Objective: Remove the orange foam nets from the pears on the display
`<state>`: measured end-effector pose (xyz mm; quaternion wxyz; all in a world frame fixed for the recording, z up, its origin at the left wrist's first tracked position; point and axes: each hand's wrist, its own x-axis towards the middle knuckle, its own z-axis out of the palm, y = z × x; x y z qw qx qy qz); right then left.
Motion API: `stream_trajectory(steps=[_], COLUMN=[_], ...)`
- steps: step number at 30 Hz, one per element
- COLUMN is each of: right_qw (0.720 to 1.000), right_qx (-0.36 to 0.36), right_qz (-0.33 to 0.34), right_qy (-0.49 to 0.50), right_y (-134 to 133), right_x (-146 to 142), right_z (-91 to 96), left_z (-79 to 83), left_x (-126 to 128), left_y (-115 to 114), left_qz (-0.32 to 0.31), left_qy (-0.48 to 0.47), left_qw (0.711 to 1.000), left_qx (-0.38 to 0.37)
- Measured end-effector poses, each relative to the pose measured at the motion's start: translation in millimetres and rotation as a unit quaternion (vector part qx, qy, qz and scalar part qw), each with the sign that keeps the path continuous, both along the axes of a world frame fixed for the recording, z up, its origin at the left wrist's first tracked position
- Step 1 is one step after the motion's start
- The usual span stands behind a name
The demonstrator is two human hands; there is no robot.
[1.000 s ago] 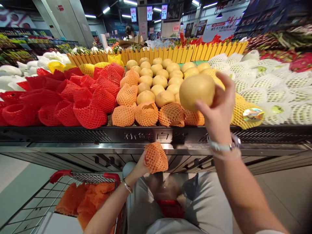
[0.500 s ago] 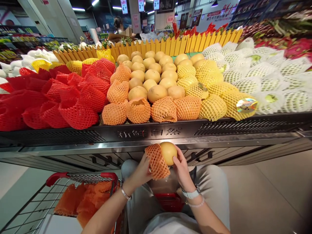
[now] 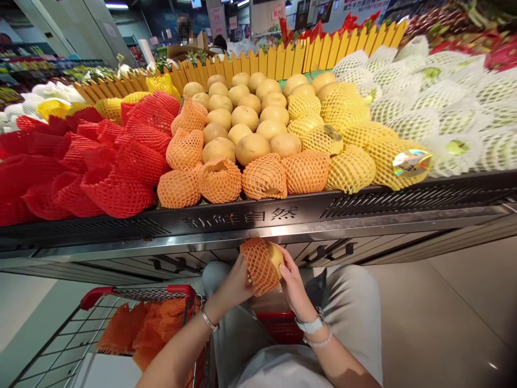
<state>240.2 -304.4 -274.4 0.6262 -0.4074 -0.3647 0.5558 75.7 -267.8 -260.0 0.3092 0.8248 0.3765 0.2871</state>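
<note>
My left hand (image 3: 235,283) grips an orange foam net sleeve (image 3: 259,265) just below the stand's front edge. My right hand (image 3: 294,285) holds a yellow-brown pear (image 3: 276,255) that sits mostly inside that sleeve, only its right side showing. Both hands are closed around the fruit, close to my lap. Above them the display stand (image 3: 258,215) carries bare pears (image 3: 246,116) in the middle and netted pears (image 3: 262,178) along the front row.
A shopping cart (image 3: 133,302) with a red handle stands at lower left, holding a pile of orange nets (image 3: 141,331). Red nets (image 3: 100,156) fill the stand's left, yellow-netted fruit (image 3: 351,161) and white-netted fruit (image 3: 444,102) its right. A yellow picket divider (image 3: 283,59) runs behind.
My right hand brought a bare pear down from the display to the net in my left hand. The pear has since slid further into the sleeve.
</note>
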Motion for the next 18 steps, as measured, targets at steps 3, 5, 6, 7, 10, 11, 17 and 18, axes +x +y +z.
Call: stream_trajectory(steps=[3, 5, 6, 7, 10, 11, 17, 18], right_qw=[0.999, 0.998, 0.998, 0.998, 0.997, 0.997, 0.977, 0.969], right_qx=[-0.039, -0.058, -0.064, -0.069, -0.062, -0.057, -0.119, -0.134], right_qz=[0.000, -0.003, -0.001, 0.006, 0.044, 0.054, 0.121, 0.147], right_qy=[0.010, 0.011, 0.010, 0.008, 0.009, 0.016, 0.128, 0.143], right_y=[-3.7, -5.8, -6.5, -6.9, -4.8, -2.8, 13.9, 15.5], right_x=[-9.8, -14.3, -15.5, -15.8, -12.5, -10.7, -0.2, 1.6], right_z=[-4.6, -6.8, -7.6, -8.0, -6.8, -5.6, 1.1, 1.0], left_z=[-0.7, 0.1, 0.9, 1.9, 4.4, 4.7, 4.1, 5.9], left_x=[1.0, 1.5, 1.8, 2.3, 4.1, 4.5, -1.2, -2.5], left_y=[-1.5, -2.3, -2.5, -2.6, -1.9, -1.5, -3.2, -4.6], left_qz=[0.017, 0.027, 0.033, 0.040, 0.072, 0.084, 0.082, 0.056], left_qy=[-0.007, -0.011, -0.015, -0.024, -0.093, -0.127, -0.229, -0.222], left_qw=[1.000, 0.999, 0.999, 0.998, 0.991, 0.983, 0.937, 0.939], left_qx=[-0.011, -0.022, -0.027, -0.031, -0.067, -0.097, -0.253, -0.258])
